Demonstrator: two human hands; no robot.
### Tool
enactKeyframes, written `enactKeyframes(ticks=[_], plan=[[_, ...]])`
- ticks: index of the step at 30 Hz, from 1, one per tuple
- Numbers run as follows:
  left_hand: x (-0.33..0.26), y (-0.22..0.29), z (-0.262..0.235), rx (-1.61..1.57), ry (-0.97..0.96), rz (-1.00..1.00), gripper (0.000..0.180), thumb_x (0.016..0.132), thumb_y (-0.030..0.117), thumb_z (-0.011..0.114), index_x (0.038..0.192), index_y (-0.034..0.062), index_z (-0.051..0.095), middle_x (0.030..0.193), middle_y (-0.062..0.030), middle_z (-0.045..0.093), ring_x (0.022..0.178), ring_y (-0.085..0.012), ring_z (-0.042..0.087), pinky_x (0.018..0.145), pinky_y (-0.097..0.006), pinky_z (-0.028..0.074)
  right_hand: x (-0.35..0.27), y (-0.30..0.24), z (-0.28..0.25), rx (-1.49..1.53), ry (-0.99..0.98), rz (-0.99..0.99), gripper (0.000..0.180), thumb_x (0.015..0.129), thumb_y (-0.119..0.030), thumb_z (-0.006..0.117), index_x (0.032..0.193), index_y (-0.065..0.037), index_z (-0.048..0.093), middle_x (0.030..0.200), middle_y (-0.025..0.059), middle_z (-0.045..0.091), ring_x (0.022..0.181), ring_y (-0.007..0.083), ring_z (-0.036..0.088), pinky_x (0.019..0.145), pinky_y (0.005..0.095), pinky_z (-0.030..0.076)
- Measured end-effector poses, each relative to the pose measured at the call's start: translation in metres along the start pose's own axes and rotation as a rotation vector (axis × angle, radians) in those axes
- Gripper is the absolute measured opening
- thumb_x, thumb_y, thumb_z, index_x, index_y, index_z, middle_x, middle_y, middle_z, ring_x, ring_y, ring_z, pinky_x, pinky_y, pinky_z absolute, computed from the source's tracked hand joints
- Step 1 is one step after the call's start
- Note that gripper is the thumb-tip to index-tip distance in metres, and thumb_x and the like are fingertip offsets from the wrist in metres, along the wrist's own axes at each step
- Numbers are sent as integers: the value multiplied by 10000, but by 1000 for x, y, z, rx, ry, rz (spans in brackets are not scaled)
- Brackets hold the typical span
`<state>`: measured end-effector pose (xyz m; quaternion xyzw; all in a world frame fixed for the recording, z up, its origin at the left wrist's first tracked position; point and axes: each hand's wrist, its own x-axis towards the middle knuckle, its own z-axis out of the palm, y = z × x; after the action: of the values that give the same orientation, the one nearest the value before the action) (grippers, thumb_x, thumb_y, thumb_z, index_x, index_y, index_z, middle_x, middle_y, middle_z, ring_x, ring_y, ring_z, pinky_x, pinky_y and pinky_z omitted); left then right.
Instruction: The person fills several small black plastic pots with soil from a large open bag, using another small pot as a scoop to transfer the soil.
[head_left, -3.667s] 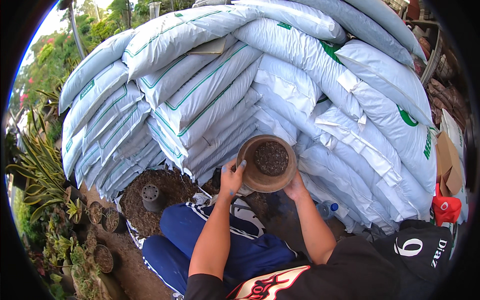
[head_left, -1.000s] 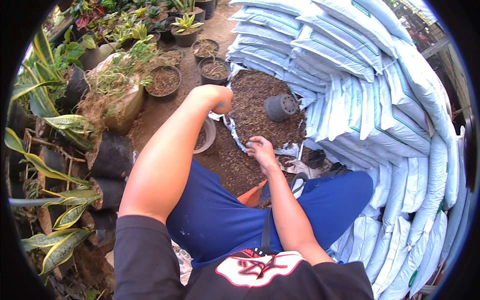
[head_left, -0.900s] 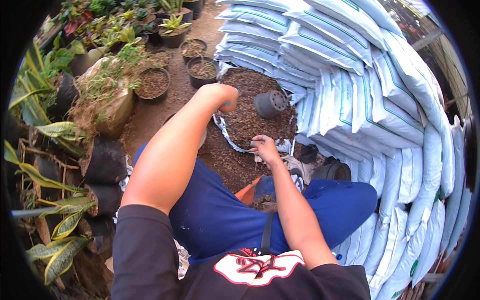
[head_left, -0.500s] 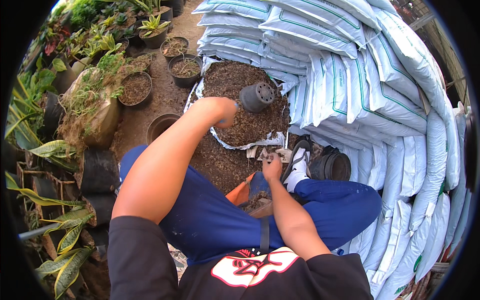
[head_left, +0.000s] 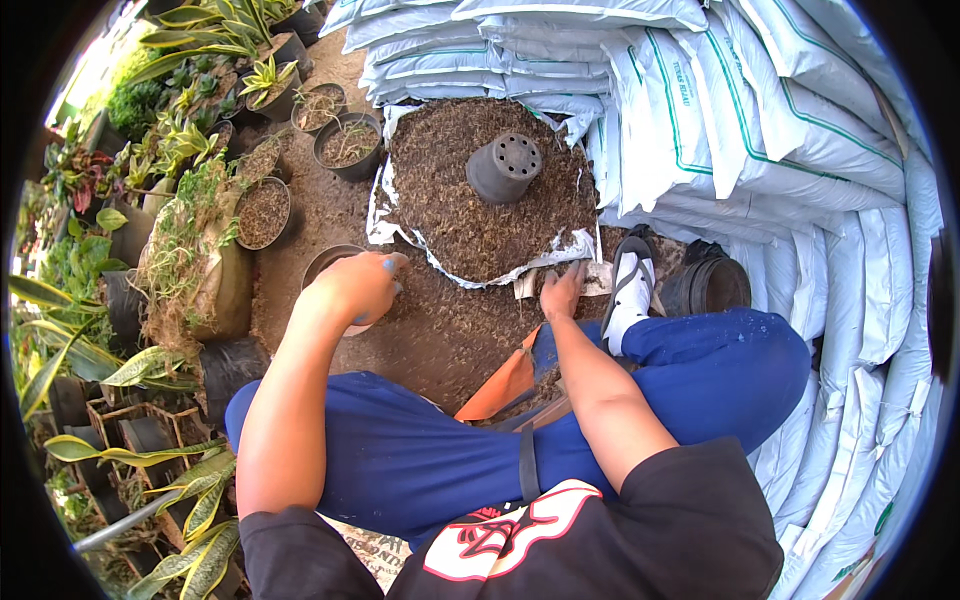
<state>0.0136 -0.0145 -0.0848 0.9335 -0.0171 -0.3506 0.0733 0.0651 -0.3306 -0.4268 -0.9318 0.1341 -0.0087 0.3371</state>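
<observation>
On the ground before your crossed legs, your left hand (head_left: pixel 362 285) curls over the rim of a brown pot (head_left: pixel 335 268), apparently steadying it, while your right hand (head_left: pixel 562 292) rests open on loose soil just near the heaped sack (head_left: pixel 480 190).

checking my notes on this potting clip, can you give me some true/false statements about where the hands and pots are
1. The left hand rests on the rim of a pot. True.
2. The black pot on the soil heap stands upright and full. False: it lies upturned, its holed bottom showing.
3. The right hand is down at the near edge of the soil heap. True.
4. The right hand holds a trowel in its grip. False: no tool shows in it.
5. White sacks are stacked at the person's right. True.
</observation>
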Motion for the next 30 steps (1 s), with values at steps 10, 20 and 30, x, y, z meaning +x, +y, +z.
enactKeyframes(ticks=[10, 20, 30], plan=[[7, 12, 2, -35, 57, 78, 493, 954, 162, 548, 1443, 99, 539, 1309, -233, 648, 1255, -400, 591, 1066, -480, 471, -51, -26, -15, -4, -193, -225, 509, 891, -12, 600, 1386, 64, 508, 1546, 227, 395, 1403, 424, 396, 1182, 470, 345], [7, 19, -1, 18, -7, 81, 507, 942, 131, 531, 1448, 100, 536, 1271, -238, 664, 1190, -407, 630, 1017, -491, 501, -50, -34, -18, -86, -222, -358, 474, 849, 0, 600, 1320, 40, 572, 1478, 205, 499, 1375, 406, 439, 1164, 464, 378], [-1, 21, -4, 28, -29, 52, 500, 964, 158, 523, 1461, 98, 523, 1315, -231, 644, 1214, -394, 624, 1021, -493, 502, -44, -51, -35, -168, -368, -242, 440, 858, -8, 584, 1296, 19, 619, 1411, 214, 561, 1292, 391, 523, 1102, 465, 428]])
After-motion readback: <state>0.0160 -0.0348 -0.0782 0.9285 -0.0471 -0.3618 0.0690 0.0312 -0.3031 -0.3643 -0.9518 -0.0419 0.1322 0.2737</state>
